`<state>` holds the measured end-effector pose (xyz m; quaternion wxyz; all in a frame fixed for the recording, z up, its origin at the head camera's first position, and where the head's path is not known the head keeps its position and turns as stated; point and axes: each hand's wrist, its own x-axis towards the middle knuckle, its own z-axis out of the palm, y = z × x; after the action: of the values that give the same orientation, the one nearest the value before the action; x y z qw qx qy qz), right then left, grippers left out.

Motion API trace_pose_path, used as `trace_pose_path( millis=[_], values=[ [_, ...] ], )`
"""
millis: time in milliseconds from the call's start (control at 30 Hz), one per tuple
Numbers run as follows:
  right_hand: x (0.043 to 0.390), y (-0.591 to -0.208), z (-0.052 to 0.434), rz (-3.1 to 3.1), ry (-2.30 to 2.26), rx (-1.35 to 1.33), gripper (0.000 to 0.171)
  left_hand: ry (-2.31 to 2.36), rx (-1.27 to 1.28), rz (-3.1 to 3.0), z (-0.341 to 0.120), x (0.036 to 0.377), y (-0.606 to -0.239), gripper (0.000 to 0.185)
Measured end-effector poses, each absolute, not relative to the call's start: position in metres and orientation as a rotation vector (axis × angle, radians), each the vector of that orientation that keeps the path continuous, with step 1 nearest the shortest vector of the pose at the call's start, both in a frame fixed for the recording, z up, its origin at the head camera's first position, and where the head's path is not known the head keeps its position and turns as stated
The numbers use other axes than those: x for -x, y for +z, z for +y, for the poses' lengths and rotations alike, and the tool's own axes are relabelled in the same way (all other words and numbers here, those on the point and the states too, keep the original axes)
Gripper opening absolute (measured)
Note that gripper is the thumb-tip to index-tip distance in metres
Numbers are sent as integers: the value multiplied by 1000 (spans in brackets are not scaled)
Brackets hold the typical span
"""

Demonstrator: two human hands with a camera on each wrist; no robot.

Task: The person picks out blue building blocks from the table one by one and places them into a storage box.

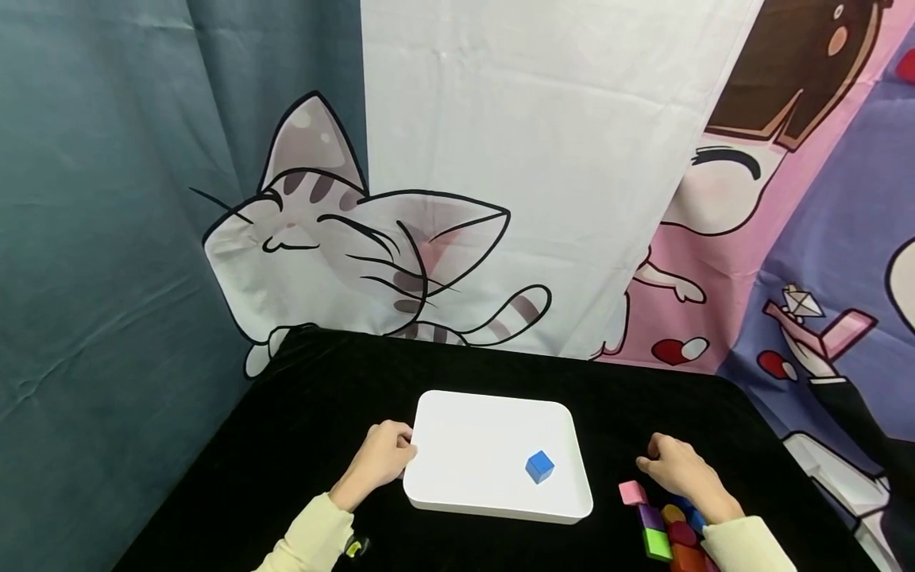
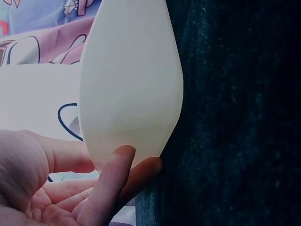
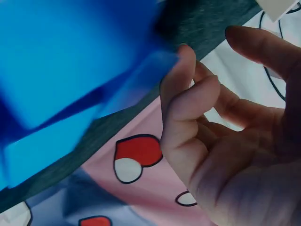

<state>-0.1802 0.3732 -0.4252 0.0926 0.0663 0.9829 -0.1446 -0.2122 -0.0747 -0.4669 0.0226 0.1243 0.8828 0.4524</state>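
Observation:
A shallow white tray point(image 1: 493, 445) stands on the black cloth, with one blue cube point(image 1: 539, 467) lying in its right half. At the tray's left side, my left hand point(image 1: 382, 454) grips the edge. The left wrist view shows its thumb at the rim and fingertips point(image 2: 123, 153) against the outer wall. To the right of the tray, my right hand point(image 1: 682, 470) hovers over a group of colored blocks with its fingers bent and a gap between thumb and fingers. Nothing is between them. Blurred blue blocks point(image 3: 70, 61) are close beside that hand in the right wrist view.
The block group holds a pink block point(image 1: 632, 492), a purple block point(image 1: 651, 517), a green block point(image 1: 658, 545), a yellow one point(image 1: 672, 514) and several red and blue ones, some behind the right sleeve. Black cloth point(image 1: 343, 373) covers the table; printed curtains point(image 1: 557, 159) hang behind it.

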Motion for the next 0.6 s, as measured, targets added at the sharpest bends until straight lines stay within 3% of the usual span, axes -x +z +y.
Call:
trace_pose_path(
  millis=[600],
  values=[
    [168,-433,408,2809,-420,-238,36,1428,-381,2708,-75,213,-466,12]
  ],
)
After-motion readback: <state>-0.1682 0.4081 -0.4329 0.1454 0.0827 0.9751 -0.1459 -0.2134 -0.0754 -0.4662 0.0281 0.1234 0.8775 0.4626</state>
